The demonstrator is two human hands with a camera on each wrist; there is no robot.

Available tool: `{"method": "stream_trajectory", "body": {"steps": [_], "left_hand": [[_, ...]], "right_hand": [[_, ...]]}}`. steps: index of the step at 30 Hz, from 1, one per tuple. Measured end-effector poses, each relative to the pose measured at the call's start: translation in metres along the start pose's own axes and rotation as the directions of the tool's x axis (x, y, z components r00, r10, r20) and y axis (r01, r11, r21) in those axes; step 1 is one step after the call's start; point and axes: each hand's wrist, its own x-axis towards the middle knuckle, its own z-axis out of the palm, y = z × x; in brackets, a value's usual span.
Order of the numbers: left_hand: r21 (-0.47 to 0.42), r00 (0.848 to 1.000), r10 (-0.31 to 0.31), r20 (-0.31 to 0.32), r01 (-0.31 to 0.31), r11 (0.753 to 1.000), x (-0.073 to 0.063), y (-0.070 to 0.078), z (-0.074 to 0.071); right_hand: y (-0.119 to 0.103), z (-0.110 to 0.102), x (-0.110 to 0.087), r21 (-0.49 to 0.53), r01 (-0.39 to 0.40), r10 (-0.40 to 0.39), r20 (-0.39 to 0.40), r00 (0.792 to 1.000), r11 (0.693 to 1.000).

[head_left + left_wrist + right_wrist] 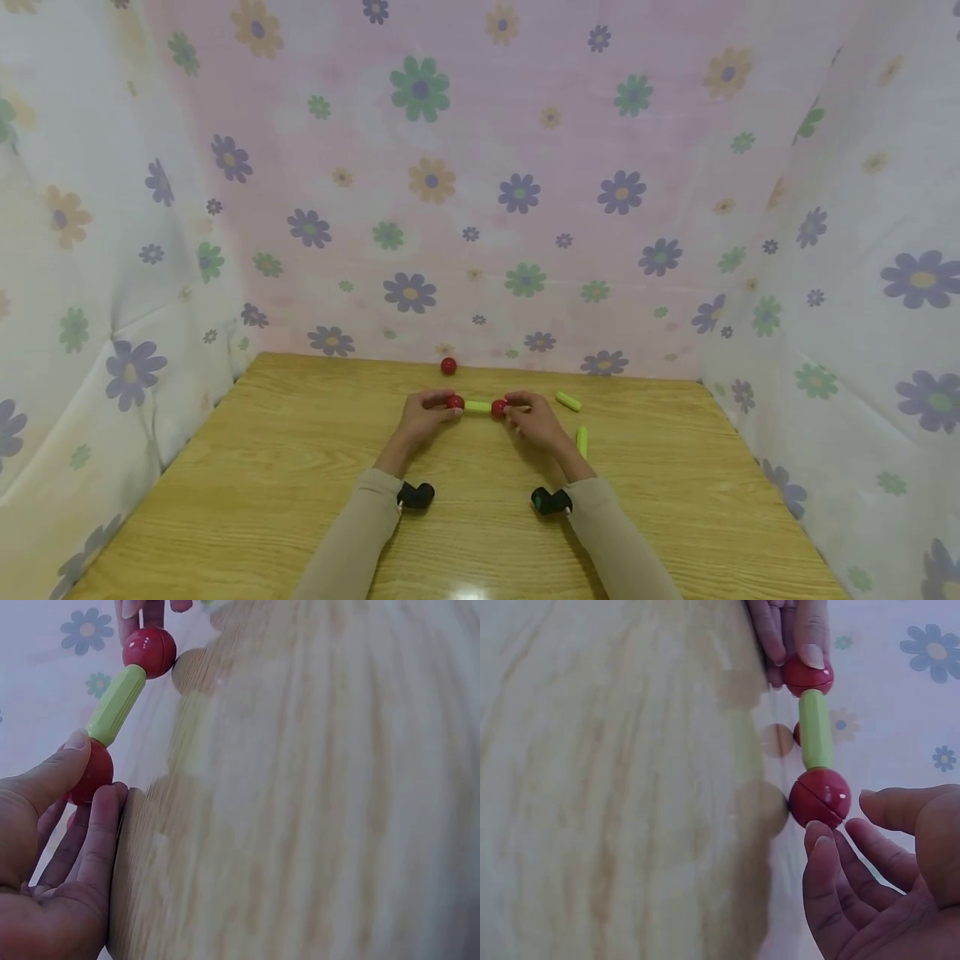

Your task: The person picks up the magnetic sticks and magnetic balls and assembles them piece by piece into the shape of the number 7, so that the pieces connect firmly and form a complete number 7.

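My left hand (420,418) is pinching the left red ball (96,771); a green stick (477,407) is running to the right red ball (820,796); my right hand (537,419) is touching that, fingers loosely spread

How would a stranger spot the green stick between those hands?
At the wooden table, find the left hand and right hand facing each other. Between them sits the green stick, the only one with a red ball at each end.

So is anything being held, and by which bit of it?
Yes: the left hand pinches the red ball at one end of the green stick. The right hand touches the ball at the other end, thumb off it.
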Motion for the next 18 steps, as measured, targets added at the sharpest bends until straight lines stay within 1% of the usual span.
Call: {"method": "stream_trajectory", "body": {"steps": [3, 6, 9, 13, 15, 18], "left_hand": [[-0.008, 1.000, -0.002, 0.001, 0.002, 1.000, 0.000, -0.001, 0.001], [-0.007, 1.000, -0.001, -0.004, 0.001, 1.000, 0.000, -0.001, 0.001], [0.012, 1.000, 0.019, -0.005, -0.019, 1.000, 0.000, -0.001, 0.002], [0.017, 1.000, 0.022, -0.006, -0.022, 1.000, 0.000, 0.000, 0.002], [0.018, 1.000, 0.015, -0.015, -0.015, 1.000, -0.001, 0.000, 0.002], [0.032, 0.999, 0.004, -0.031, -0.003, 0.999, -0.001, 0.001, 0.003]], "right_hand": [[-0.003, -0.005, -0.002, 0.006, 0.018, -0.018, -0.006, 1.000, 1.000], [-0.008, -0.010, -0.005, 0.005, 0.053, -0.053, 0.002, 0.999, 0.999], [-0.013, -0.017, -0.008, 0.014, 0.075, -0.075, 0.007, 0.997, 0.997], [-0.022, -0.026, -0.012, 0.075, 0.077, -0.078, 0.004, 0.997, 0.994], [-0.027, -0.030, -0.014, 0.123, 0.068, -0.068, -0.002, 0.998, 0.990], [-0.031, -0.035, -0.015, 0.164, 0.061, -0.059, -0.015, 0.998, 0.985]]}}
